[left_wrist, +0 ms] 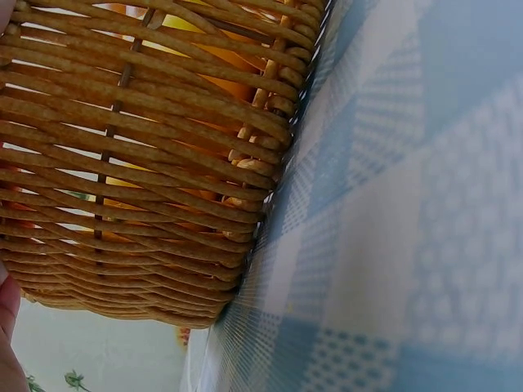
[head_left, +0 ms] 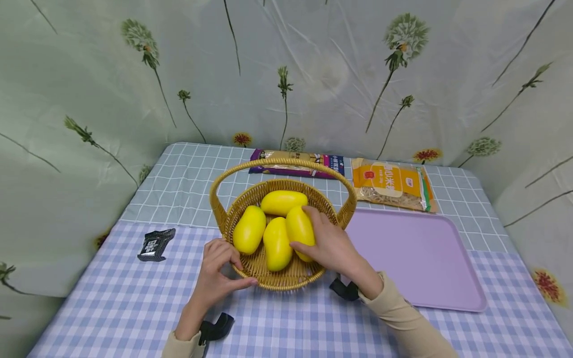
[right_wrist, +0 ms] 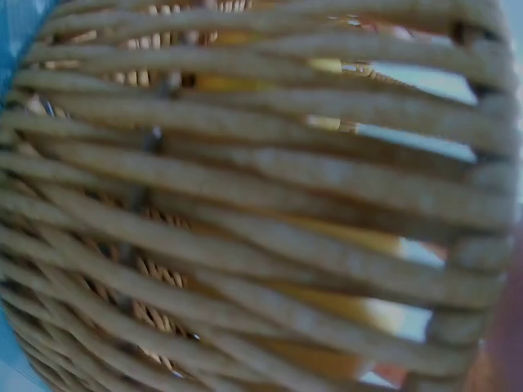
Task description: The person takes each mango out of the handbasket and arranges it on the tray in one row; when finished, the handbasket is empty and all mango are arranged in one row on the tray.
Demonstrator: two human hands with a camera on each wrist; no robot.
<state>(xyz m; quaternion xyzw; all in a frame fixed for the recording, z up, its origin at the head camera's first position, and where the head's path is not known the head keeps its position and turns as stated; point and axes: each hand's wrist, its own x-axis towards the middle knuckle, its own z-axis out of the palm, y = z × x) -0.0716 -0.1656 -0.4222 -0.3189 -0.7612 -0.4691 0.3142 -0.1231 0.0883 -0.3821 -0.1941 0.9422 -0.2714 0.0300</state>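
A wicker basket (head_left: 286, 287) with a tall arched handle stands on the checked cloth in the head view, several yellow mangoes inside. My left hand (head_left: 217, 268) pinches its rim at the front left, fingers at the inner edge and thumb along the front. Reaching over the right side, my right hand (head_left: 331, 243) grips the rightmost mango (head_left: 299, 226) between thumb and fingers. Beside that fruit lies another mango (head_left: 276, 243); a third (head_left: 249, 230) sits at the left. Woven wall (left_wrist: 131, 163) fills much of the left wrist view, and blurred weave (right_wrist: 245, 180) covers the right wrist view.
A purple tray (head_left: 416, 258) lies right of the basket. Behind are a purple noodle-like packet (head_left: 297, 164) and an orange-labelled bag (head_left: 391, 184). A small black packet (head_left: 155, 244) lies at the left. A floral curtain (head_left: 313, 74) hangs behind the table.
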